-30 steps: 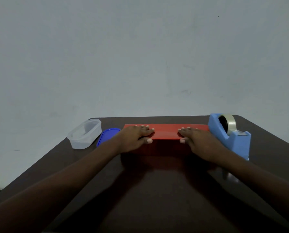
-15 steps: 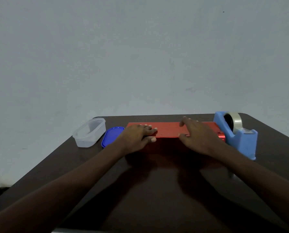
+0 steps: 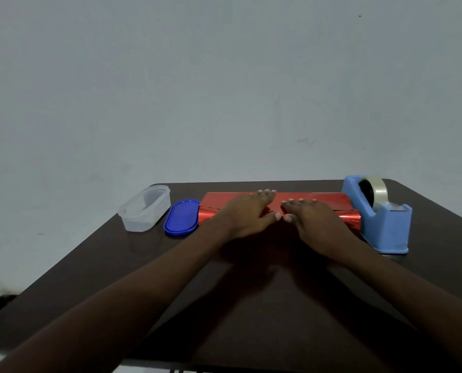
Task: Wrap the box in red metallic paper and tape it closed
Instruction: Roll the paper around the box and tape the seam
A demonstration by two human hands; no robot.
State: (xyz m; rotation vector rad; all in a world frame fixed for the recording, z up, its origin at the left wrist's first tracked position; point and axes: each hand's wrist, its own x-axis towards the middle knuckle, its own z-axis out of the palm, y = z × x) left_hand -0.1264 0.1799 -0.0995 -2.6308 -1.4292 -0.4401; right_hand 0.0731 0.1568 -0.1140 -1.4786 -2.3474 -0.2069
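While no writing is legible, both hands lie mid-frame. The left hand (image 3: 247, 215) and right hand (image 3: 314, 222) press nearly straight fingers flat on the red metallic paper (image 3: 329, 200).

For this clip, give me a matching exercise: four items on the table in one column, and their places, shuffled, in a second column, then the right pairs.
Things:
1. clear container
2. blue lid
3. red paper
4. tape dispenser

Places:
A. under both hands, mid-table
B. far right, beside the paper's right end
C. far left of the row
D. flat, between the container and the paper

Pairs: 1-C, 2-D, 3-A, 4-B
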